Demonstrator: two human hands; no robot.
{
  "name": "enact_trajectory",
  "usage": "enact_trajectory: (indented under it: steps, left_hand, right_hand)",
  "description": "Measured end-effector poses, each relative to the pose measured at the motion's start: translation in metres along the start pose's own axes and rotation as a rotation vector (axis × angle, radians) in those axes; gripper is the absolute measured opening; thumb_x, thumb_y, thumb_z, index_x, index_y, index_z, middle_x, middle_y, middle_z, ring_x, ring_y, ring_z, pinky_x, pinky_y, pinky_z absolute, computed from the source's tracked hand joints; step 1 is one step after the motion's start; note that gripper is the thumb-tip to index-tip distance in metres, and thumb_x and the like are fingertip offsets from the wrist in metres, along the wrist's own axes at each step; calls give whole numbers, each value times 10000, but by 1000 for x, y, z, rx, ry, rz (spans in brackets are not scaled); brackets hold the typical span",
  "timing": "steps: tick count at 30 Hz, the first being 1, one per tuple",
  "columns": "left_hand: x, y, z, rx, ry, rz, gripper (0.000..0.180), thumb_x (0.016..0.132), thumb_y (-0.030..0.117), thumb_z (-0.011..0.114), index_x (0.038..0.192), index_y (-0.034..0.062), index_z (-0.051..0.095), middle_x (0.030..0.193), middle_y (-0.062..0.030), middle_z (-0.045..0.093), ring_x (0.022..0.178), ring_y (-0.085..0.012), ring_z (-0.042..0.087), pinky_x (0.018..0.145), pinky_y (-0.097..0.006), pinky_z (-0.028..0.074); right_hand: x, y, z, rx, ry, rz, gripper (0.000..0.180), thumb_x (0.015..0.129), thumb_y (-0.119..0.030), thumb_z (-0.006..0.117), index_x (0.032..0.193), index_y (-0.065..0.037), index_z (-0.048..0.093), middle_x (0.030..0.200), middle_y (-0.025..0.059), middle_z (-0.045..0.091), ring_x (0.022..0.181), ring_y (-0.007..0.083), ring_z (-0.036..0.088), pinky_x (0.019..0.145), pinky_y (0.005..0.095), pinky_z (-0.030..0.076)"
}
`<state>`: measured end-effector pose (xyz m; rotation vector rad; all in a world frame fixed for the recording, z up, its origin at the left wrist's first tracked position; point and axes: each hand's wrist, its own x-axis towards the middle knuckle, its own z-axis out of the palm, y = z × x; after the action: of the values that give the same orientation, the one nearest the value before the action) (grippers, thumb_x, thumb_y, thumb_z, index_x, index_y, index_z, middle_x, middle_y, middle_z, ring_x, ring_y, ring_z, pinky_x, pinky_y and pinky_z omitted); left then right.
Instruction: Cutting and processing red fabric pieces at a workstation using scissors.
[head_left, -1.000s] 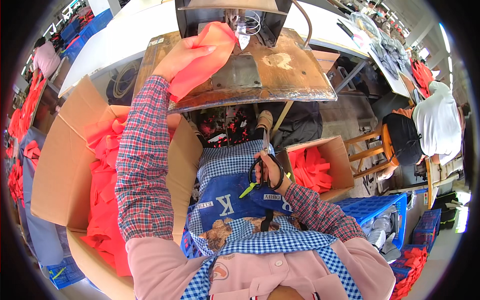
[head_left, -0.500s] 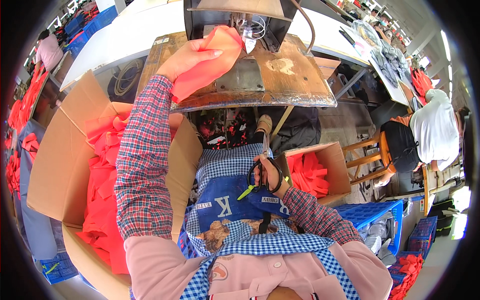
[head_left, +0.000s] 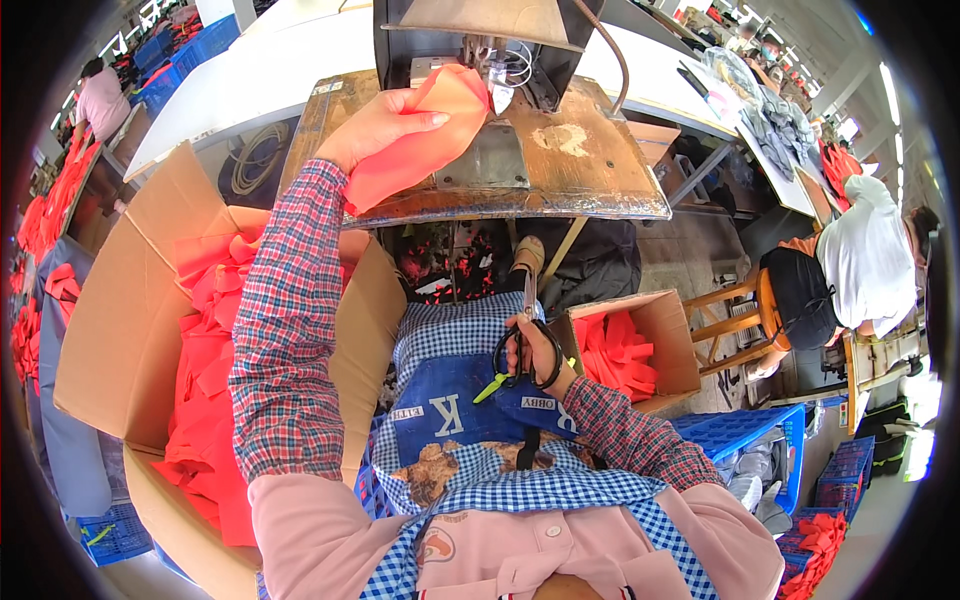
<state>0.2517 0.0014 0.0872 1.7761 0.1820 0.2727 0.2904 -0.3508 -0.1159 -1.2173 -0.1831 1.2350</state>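
My left hand pinches an orange-red fabric piece by its left side, thumb on top. The piece's far corner lies right at the needle area of the sewing machine, over the worn wooden machine bed. In my lap, my right hand is closed round the black handles of a pair of scissors, blades pointing away from me. A yellow-green strip hangs at the handles.
A big cardboard box heaped with red fabric pieces stands at my left. On the right are a smaller box with red pieces and a blue crate of grey items. A person sits on a wooden stool farther right.
The fabric corner has shifted slightly right, toward the needle area, with my left hand. My right hand keeps the scissors in the lap.
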Motion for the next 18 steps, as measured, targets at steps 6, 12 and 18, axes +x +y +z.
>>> enact_trajectory:
  steps: [6,12,18]
  left_hand:
    - [-1,1,3,-67,47,12,434,875,237,700,1251,53,588,1038,-21,662,865,-97,621,806,-263,505]
    - [-4,4,11,-143,81,-45,430,874,248,705,1230,44,580,1048,-40,662,877,-111,640,781,-277,530]
    - [-7,1,14,-207,110,-57,403,876,237,701,1200,29,584,1042,-59,668,873,-129,657,764,-285,547]
  right_hand:
    - [2,2,-1,0,5,-5,386,978,-441,466,1136,-90,489,713,15,538,571,118,542,520,282,486]
    - [2,3,-3,12,-11,-14,391,970,-446,480,1134,-92,491,717,14,539,571,116,543,521,284,485]
    - [2,4,-2,6,-14,-8,398,967,-448,488,1140,-90,492,716,14,541,568,116,543,520,284,484]
